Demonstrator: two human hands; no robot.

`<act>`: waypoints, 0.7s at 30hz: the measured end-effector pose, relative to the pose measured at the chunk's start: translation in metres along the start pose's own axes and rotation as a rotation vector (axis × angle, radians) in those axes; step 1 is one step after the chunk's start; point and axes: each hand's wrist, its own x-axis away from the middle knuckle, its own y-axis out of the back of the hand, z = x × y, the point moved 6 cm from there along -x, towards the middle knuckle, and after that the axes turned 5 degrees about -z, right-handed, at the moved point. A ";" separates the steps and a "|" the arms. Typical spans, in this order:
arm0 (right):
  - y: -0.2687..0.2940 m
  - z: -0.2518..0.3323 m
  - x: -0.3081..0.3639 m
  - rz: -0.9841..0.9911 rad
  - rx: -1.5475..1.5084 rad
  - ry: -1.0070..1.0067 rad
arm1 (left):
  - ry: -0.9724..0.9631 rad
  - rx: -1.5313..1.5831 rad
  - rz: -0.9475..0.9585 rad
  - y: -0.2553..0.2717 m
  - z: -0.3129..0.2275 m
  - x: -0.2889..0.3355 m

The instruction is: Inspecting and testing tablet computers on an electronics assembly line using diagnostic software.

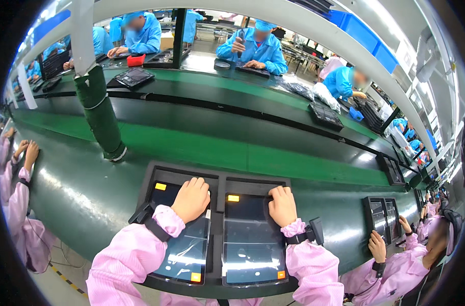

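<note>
1. I see the left panel (185, 250) at seven o'clock, the right panel (254, 239) at six; separate bays of the black tray (218, 196) likely prevent rubbing.
2. Left hand (191, 199), right hand (282, 206): curled over their panels' one o'clock edges, perhaps steadying; pinch hidden, can't tell.
3. Green bench (334, 201) supports everything.

One bare left hand (191, 198) and one bare right hand (283, 208) make two. There is one dark grey rectangular foam tray (221, 179) with two compartments, holding two glossy dark rectangular panels (245, 230). These carry two small yellow labels (233, 198) and two small orange labels (195, 277), four altogether. Two black wrist straps (159, 229), two pink fabric sleeves (121, 257) and one green-wrapped upright post (97, 112) also count.
</note>
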 end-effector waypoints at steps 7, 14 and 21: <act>0.061 -0.050 0.087 0.000 -0.154 -0.600 | 0.379 0.126 -0.041 0.109 0.010 0.092; 0.060 0.012 0.113 0.137 -0.204 -0.741 | 0.907 0.783 -0.534 0.134 -0.002 0.224; 0.018 0.129 0.082 0.392 -0.481 -0.573 | 0.747 -0.400 -0.790 0.210 -0.011 0.225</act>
